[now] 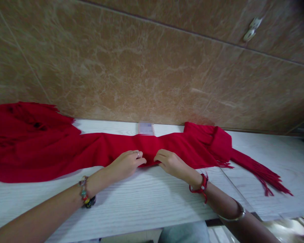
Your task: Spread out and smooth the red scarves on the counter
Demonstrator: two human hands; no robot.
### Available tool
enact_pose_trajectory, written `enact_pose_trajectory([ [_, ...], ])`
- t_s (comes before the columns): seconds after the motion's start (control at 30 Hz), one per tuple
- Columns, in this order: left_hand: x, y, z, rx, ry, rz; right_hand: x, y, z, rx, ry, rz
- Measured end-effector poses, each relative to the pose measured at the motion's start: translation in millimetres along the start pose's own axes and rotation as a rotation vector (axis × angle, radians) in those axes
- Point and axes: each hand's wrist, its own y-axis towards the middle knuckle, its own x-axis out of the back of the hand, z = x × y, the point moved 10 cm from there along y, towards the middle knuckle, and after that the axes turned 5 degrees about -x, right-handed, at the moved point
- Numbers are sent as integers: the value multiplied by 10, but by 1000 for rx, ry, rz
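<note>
A red scarf (pixel 147 148) lies stretched lengthwise across a white wood-grain table, its surface slightly rippled. At the middle of its near edge, my left hand (pixel 128 163) is closed, with thumb and fingers pinching the cloth. A short gap to the right, my right hand (pixel 171 163) pinches the same edge with its fingers bent. The fingertips of both hands are partly hidden by the fabric and the hands themselves. Behind the scarf's far edge, a small pale card (pixel 146 129) lies on the table, its print blurred out.
Bunched red fringed fabric (pixel 22 125) lies at the left. Folded red fabric (pixel 220 141) with a fringed tail (pixel 263 170) rests at the right. A brown marbled tile wall (pixel 142 67) rises behind the white table (pixel 147 202). A white fixture (pixel 252 29) sticks to the wall.
</note>
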Motion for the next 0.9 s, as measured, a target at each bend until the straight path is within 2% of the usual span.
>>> enact_pose_trajectory([
  [0.23, -42, -34, -10, -69, -183, 49, -26, -74, 111, 127, 40, 80],
  [0.4, -20, -35, -55, -133, -140, 44, -40, -100, 209, 210, -35, 70],
  [0.5, -14, -23, -96, -173, -53, 9, -31, -84, 215, 197, -82, 24],
  [0.6, -8, -18, -76, -149, 13, -35, 7, -71, 202, 173, -66, -20],
  [0.9, 20, -14, -47, -102, -122, -59, 80, -57, 132, 89, -13, -60],
])
